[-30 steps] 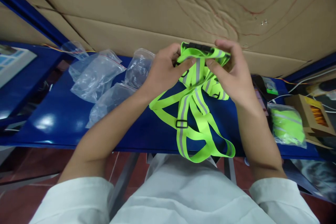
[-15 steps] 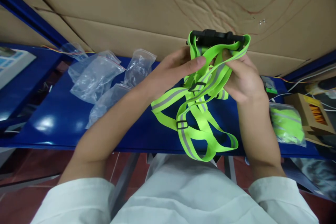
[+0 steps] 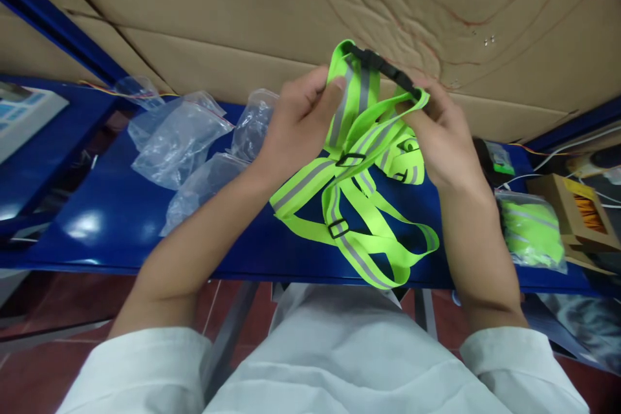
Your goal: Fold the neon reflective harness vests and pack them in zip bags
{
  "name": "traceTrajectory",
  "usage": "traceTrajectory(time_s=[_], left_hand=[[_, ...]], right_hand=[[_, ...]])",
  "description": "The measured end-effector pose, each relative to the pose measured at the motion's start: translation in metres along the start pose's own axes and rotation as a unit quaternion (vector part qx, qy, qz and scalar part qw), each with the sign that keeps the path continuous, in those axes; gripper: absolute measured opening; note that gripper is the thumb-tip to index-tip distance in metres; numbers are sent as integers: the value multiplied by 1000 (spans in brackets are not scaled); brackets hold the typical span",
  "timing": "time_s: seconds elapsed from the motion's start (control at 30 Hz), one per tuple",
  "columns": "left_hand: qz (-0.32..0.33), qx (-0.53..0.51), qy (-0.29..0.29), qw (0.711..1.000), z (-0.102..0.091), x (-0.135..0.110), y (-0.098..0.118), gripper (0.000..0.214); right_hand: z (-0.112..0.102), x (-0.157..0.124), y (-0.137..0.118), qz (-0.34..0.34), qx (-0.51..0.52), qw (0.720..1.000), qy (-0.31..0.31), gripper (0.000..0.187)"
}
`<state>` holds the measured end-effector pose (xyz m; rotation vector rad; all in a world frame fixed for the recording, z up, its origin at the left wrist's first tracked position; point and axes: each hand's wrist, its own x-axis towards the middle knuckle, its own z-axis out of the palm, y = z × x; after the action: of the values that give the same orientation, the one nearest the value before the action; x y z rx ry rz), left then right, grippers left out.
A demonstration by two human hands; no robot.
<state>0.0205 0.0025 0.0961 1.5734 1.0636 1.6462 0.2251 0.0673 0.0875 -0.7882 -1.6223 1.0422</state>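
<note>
A neon-green reflective harness (image 3: 361, 239) with grey stripes hangs in loops between my hands, its lower straps over the blue table. My left hand (image 3: 306, 118) grips a strap at the upper left, thumb on top and fingers behind it. On the other side, my right hand (image 3: 439, 132) is closed on the strap close to the black buckle (image 3: 381, 66); some of its fingertips are hidden behind the strap. The buckle spans the top, slanting down to the right. Two black strap sliders, one a lower slider (image 3: 338, 228), show on the hanging loops.
Several clear zip bags (image 3: 179, 139) lie on the blue table (image 3: 101, 220) to the left. At right sit a bagged green harness (image 3: 531, 231) and an open cardboard box (image 3: 575, 210) with orange items. Brown cardboard (image 3: 218, 6) covers the wall behind.
The buckle has gone from level to slanting down rightward. My left hand has moved left and spread the strap wider at the upper left. The hanging loops have shifted slightly.
</note>
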Motion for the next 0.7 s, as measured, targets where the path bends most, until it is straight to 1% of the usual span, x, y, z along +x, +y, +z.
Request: traceTrajectory(time_s=[0.03, 0.07, 0.1, 0.13, 0.17, 0.23, 0.27, 0.3, 0.37, 0.43, 0.5, 0.57, 0.63, 0.67, 0.7], left_hand=[[-1, -28, -5, 1000, -1, 0, 0, 26], [-11, -66, -18, 998, -2, 1, 0, 18], [-35, -110, -42, 992, -3, 1, 0, 12], [-66, -150, -69, 984, -4, 1, 0, 10], [-100, -176, -96, 974, -5, 1, -1, 13], [-162, -194, -137, 958, -6, 2, -2, 15], [-180, -191, -144, 954, -6, 3, -4, 14], [-183, -184, -140, 956, -7, 4, -5, 13], [-158, -160, -101, 969, -6, 6, -9, 7], [-104, -126, -45, 986, -6, 7, -12, 1], [-38, -79, 2, 996, -7, 7, -13, 8], [18, -20, 35, 999, -8, 4, -8, 16], [58, 49, 55, 996, -9, -1, 0, 25], [68, 77, 58, 993, -9, -4, 4, 29], [73, 99, 58, 991, -9, -7, 9, 35]], right_hand=[[0, -2, -3, -13, -16, 1000, -1, 30], [1, -5, -6, -18, -28, 999, -10, 26], [1, -6, -9, -13, -36, 999, -28, 18], [1, -8, -11, -3, -37, 998, -52, 11], [1, -9, -13, 10, -33, 996, -78, 8], [0, -9, -15, 38, -14, 991, -128, 12], [-1, -9, -15, 50, -2, 987, -150, 15], [-2, -8, -14, 64, 11, 983, -172, 18], [-5, -7, -13, 95, 36, 971, -215, 30], [-6, -8, -12, 119, 46, 957, -261, 49], [-3, -10, -12, 118, 41, 947, -297, 68], [4, -16, -13, 102, 34, 940, -324, 78], [17, -23, -14, 83, 41, 939, -330, 83], [25, -27, -15, 74, 50, 943, -320, 82], [33, -30, -15, 65, 54, 951, -296, 79]])
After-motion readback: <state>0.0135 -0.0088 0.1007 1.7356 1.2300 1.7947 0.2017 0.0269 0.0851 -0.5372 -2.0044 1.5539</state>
